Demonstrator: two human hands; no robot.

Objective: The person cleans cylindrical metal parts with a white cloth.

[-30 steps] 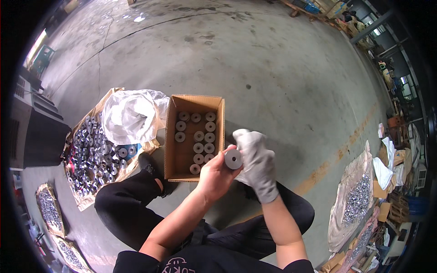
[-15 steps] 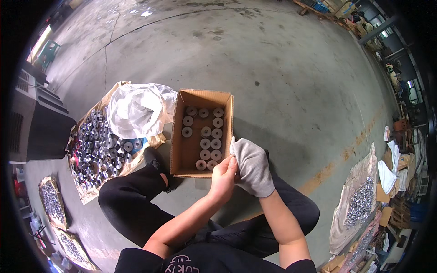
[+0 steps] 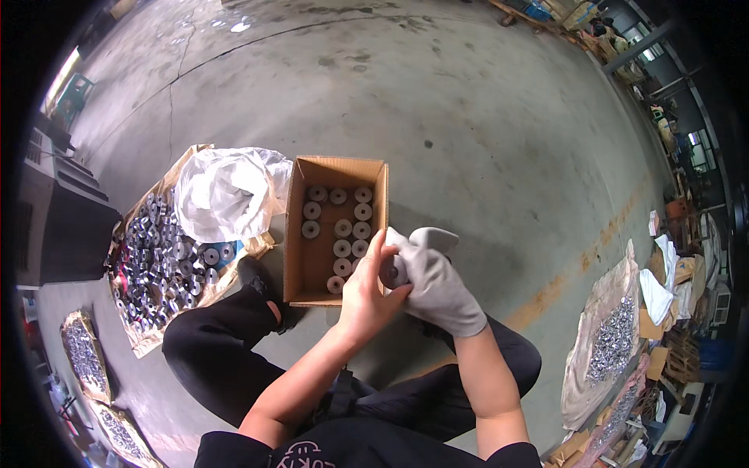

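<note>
My bare left hand (image 3: 364,296) has thumb and index finger curved round a grey round metal part with a central hole (image 3: 394,271), just off the right edge of an open cardboard box (image 3: 312,285). Against the part's other side is my right hand (image 3: 441,281), in a loose grey glove. The glove's fingers partly cover the part, and one glove finger points out to the right. Inside the box, several similar round parts (image 3: 342,248) with centre holes stand in rows. My left hand hides the box's near right corner.
Left of the box, a heap of shiny metal parts (image 3: 160,257) lies on a spread sack, with a white plastic bag (image 3: 226,195) beside it. A grey machine (image 3: 74,226) stands farther left. Another pile of small metal parts (image 3: 612,343) is on a sack at right.
My hands have turned the part so its holed face shows. The left fingers have opened wider round it, and a glove finger now sticks out. The view has shifted slightly.
</note>
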